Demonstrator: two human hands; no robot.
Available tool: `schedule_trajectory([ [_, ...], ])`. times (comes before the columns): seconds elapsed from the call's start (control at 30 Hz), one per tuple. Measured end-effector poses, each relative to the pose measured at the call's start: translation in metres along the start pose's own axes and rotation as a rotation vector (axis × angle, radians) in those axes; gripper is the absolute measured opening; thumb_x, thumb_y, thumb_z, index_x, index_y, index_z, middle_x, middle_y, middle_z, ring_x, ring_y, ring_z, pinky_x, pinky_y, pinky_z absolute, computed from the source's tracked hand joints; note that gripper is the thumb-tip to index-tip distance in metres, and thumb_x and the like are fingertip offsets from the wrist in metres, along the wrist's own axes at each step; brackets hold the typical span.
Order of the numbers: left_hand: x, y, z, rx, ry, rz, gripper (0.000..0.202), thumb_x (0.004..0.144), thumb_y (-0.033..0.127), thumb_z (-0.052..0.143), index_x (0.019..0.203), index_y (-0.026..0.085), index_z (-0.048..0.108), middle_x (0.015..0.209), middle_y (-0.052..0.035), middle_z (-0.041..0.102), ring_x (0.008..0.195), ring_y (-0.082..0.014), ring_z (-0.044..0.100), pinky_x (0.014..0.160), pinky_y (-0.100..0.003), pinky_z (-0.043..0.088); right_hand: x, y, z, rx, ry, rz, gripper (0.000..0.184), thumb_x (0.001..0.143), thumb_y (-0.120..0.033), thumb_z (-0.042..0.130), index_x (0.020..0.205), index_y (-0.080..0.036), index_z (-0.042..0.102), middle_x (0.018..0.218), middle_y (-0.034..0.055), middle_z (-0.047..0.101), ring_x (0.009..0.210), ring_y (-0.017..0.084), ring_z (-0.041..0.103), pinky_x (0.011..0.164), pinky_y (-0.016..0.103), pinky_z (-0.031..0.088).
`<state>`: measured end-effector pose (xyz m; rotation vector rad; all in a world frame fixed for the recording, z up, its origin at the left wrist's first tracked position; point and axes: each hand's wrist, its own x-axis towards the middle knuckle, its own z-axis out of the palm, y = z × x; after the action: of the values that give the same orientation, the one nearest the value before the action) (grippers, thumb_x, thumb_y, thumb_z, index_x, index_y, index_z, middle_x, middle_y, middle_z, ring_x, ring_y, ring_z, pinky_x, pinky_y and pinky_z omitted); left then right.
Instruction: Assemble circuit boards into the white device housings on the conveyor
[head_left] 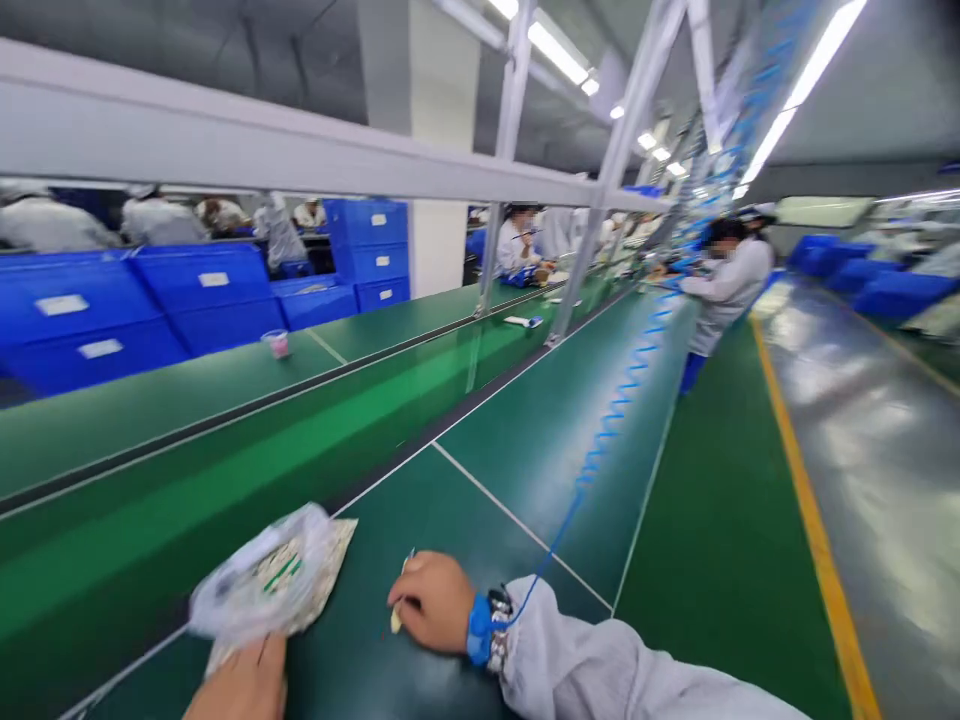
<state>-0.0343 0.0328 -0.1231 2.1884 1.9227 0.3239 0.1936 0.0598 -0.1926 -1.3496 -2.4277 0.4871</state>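
Note:
My right hand (439,602) is closed, fingers curled, just above the green bench top (517,470). A thin tool with a pale yellow end (396,618) pokes out below the fingers, and a narrow greyish tip shows above them; its kind is unclear. Around that wrist is a blue strap (478,630) with a coiled cord. My left hand (244,680) reaches in from the bottom edge and touches the near side of a clear plastic bag (214,600); its fingertips are hidden. Small pale and green pieces (281,572) lie in the bag, which rests on a flat, speckled sheet (339,555).
A sunken bright green conveyor belt (337,420) runs beyond the bench. Metal frame posts (615,130) rise from it. A blue coiled cord (630,375) hangs at the right. Across stand a small cup (277,345) and blue bins (202,285). Co-workers (724,275) sit farther along.

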Motion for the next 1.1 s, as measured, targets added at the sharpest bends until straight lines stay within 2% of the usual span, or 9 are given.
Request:
schedule_trajectory([
  [0.07,-0.007,-0.002,-0.008,0.037,-0.032,-0.023,0.017,0.09,0.03,0.056,0.096,0.015,0.061,0.092,-0.0035,0.063,0.079,-0.0156,0.061,0.075,-0.036,0.051,-0.005,0.0,-0.005,0.036,-0.003,-0.001,0.021,0.077,-0.015,0.055,0.089,-0.019,0.073,0.081,0.0045,0.069,0.08,0.016,0.061,0.076,0.026,0.044],
  [0.13,-0.008,-0.001,-0.02,0.065,-0.03,-0.038,0.017,0.087,0.017,0.048,0.075,0.015,0.059,0.076,-0.0045,0.06,0.071,-0.0183,0.057,0.071,-0.035,0.047,-0.008,0.0,-0.008,0.069,-0.004,0.001,0.022,0.079,-0.013,0.053,0.088,-0.019,0.072,0.081,0.005,0.068,0.081,0.016,0.06,0.077,0.027,0.043],
  [0.23,0.001,0.001,-0.036,0.064,0.033,-0.075,0.022,0.086,0.019,0.038,0.076,0.017,0.057,0.079,-0.0077,0.059,0.072,-0.0212,0.056,0.067,-0.034,0.044,-0.011,0.001,-0.011,0.105,-0.005,0.001,0.02,0.079,-0.012,0.054,0.087,-0.019,0.071,0.078,0.0043,0.066,0.08,0.016,0.059,0.075,0.026,0.043],
  [0.33,0.018,-0.002,-0.044,0.024,0.088,-0.115,0.02,0.088,0.019,0.04,0.077,0.017,0.056,0.08,-0.0051,0.059,0.077,-0.0195,0.057,0.07,-0.033,0.045,-0.013,0.001,-0.013,0.125,0.002,-0.001,0.018,0.08,-0.013,0.056,0.085,-0.019,0.071,0.076,0.0037,0.065,0.077,0.015,0.058,0.074,0.026,0.043],
  [0.43,0.031,-0.011,-0.041,-0.043,0.11,-0.164,0.017,0.09,0.027,0.052,0.082,0.015,0.059,0.081,-0.0013,0.061,0.077,-0.0158,0.059,0.074,-0.034,0.048,-0.013,0.001,-0.015,0.137,0.015,-0.004,0.018,0.08,-0.014,0.055,0.083,-0.019,0.071,0.077,0.0036,0.066,0.077,0.015,0.057,0.073,0.026,0.042],
  [0.57,0.035,-0.021,-0.035,-0.168,0.142,-0.252,0.019,0.089,0.033,0.058,0.089,0.015,0.063,0.095,-0.0036,0.066,0.087,-0.0171,0.062,0.081,-0.039,0.05,-0.013,0.001,-0.017,0.145,0.02,-0.007,0.017,0.081,-0.014,0.055,0.083,-0.02,0.071,0.076,0.0035,0.066,0.076,0.015,0.057,0.071,0.026,0.042],
  [0.83,0.016,-0.025,-0.036,-0.573,0.229,-0.445,0.018,0.086,0.032,0.063,0.086,0.014,0.065,0.091,-0.0026,0.068,0.087,-0.0181,0.064,0.084,-0.041,0.05,-0.015,0.001,-0.017,0.151,0.025,-0.007,0.018,0.082,-0.014,0.053,0.081,-0.02,0.071,0.074,0.0034,0.065,0.073,0.015,0.056,0.069,0.026,0.041],
  [1.0,0.01,-0.023,-0.029,-0.952,0.269,-0.502,0.018,0.087,0.031,0.061,0.084,0.013,0.062,0.081,-0.0001,0.065,0.071,-0.0127,0.062,0.068,-0.031,0.052,-0.015,0.001,-0.017,0.155,0.035,-0.009,0.018,0.08,-0.013,0.055,0.08,-0.02,0.071,0.073,0.0034,0.065,0.073,0.015,0.056,0.068,0.025,0.04],
  [1.1,0.012,-0.021,-0.031,-1.155,0.254,-0.528,0.018,0.089,0.029,0.058,0.082,0.013,0.06,0.069,0.0039,0.058,0.053,-0.0071,0.052,0.051,-0.022,0.046,-0.014,0.001,-0.017,0.157,0.038,-0.006,0.017,0.081,-0.013,0.055,0.079,-0.02,0.071,0.074,0.0034,0.065,0.073,0.015,0.056,0.069,0.025,0.04],
])
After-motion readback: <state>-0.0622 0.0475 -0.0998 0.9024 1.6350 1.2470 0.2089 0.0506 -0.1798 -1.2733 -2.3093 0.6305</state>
